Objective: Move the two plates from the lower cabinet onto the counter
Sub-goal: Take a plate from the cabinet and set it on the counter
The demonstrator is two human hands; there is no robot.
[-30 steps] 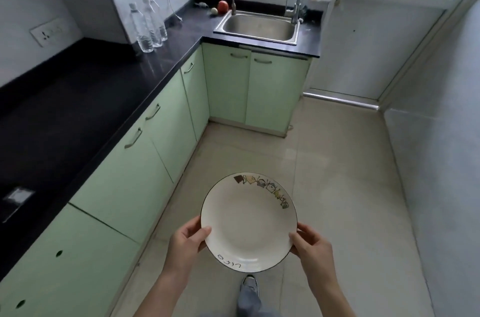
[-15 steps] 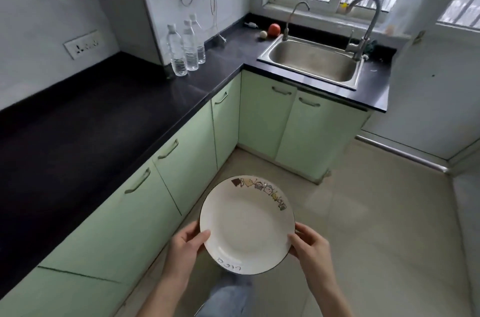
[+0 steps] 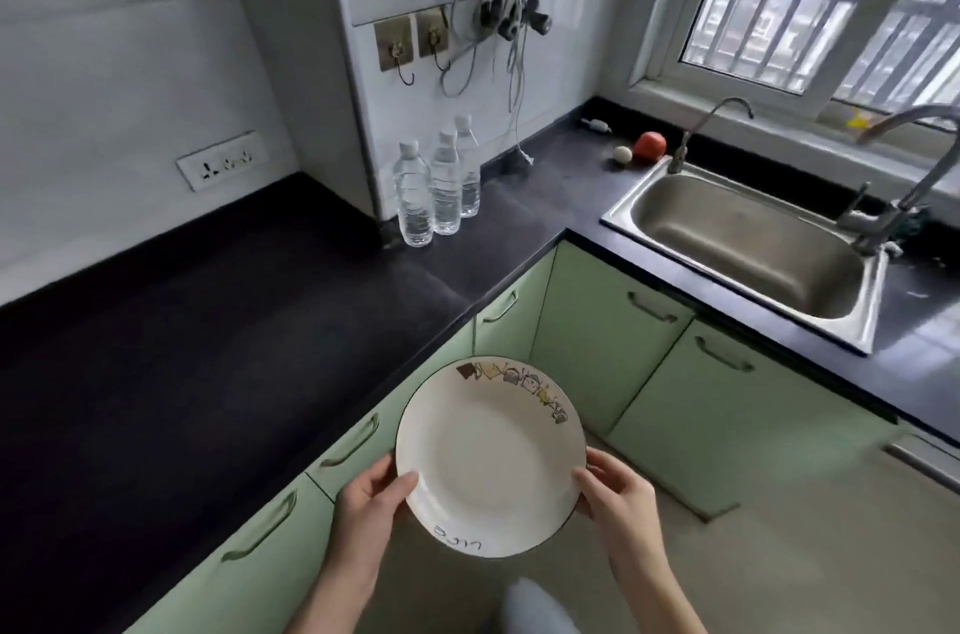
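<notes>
The dark surface (image 3: 208,347) swings nearer, left hand (image 3: 371,511) and right hand (image 3: 621,503) both clasping the plate (image 3: 491,457).

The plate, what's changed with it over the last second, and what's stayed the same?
The view has lifted and swung left, toward the dark counter, bringing the wall sockets and hooks into sight. The plate was neither let go nor regripped: left hand and right hand still hold its opposite edges, level over the floor. The water bottles and sink have not moved.
</notes>
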